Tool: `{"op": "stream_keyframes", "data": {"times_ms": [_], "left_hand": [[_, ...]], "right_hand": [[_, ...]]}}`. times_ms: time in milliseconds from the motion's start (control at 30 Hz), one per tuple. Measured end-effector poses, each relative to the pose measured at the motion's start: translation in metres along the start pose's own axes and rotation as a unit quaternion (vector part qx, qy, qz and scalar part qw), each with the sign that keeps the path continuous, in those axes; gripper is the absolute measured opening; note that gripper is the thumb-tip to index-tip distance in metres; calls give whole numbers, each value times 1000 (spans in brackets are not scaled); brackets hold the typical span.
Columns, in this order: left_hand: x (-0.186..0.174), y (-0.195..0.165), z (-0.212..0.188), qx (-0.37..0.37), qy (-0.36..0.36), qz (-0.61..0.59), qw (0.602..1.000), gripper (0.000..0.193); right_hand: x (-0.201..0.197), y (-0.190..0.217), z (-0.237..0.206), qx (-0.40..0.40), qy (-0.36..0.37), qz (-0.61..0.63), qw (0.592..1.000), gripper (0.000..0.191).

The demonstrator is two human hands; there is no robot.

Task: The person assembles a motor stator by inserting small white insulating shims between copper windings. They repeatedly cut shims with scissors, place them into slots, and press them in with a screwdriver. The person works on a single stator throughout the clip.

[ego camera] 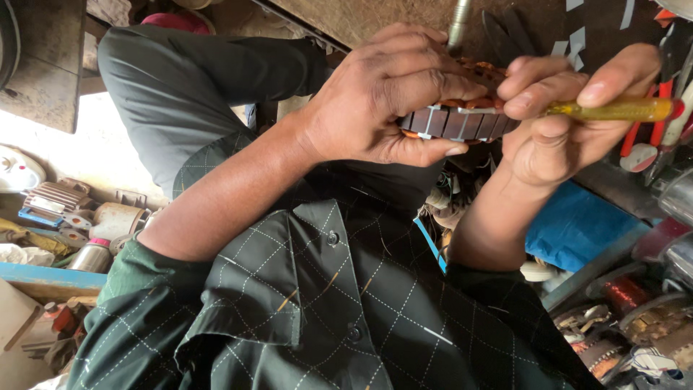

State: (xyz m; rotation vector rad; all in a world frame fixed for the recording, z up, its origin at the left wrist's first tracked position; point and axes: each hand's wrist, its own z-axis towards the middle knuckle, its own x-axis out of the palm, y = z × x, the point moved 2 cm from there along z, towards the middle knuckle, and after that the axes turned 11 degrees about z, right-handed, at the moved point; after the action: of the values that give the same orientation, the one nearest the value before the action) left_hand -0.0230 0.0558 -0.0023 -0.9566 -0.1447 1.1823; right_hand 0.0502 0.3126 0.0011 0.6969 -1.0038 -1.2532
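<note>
My left hand [379, 94] wraps around a round motor stator [462, 121] with a dark slotted metal core and copper windings, held up in front of my chest. My right hand [559, 115] grips a tool with a translucent yellow handle [621, 109] lying sideways, its working end hidden against the stator's right side. A metal shaft [458, 25] sticks up behind my left fingers. My dark checked shirt [325, 303] fills the lower part of the view.
Motor housings and metal parts [65, 209] lie at the left by a blue ledge [43, 274]. A blue cloth [577, 224] and copper-wound coils [628, 296] sit at the right. Red-handled tools [650, 137] hang at the far right.
</note>
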Motion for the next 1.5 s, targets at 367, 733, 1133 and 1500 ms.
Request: {"op": "stream_keyframes", "data": {"times_ms": [367, 733, 1133, 1500], "left_hand": [[-4, -1, 3, 11, 1, 6, 1000, 45], [-3, 0, 3, 5, 14, 11, 1000, 47], [-5, -3, 6, 10, 3, 15, 1000, 45], [-4, -9, 8, 11, 14, 18, 1000, 44]], "right_hand": [[13, 2, 3, 21, -23, 3, 999, 46], [10, -3, 2, 27, -20, 37, 999, 46], [12, 0, 2, 33, -24, 24, 999, 44], [20, 6, 7, 60, -27, 54, 996, 41]]}}
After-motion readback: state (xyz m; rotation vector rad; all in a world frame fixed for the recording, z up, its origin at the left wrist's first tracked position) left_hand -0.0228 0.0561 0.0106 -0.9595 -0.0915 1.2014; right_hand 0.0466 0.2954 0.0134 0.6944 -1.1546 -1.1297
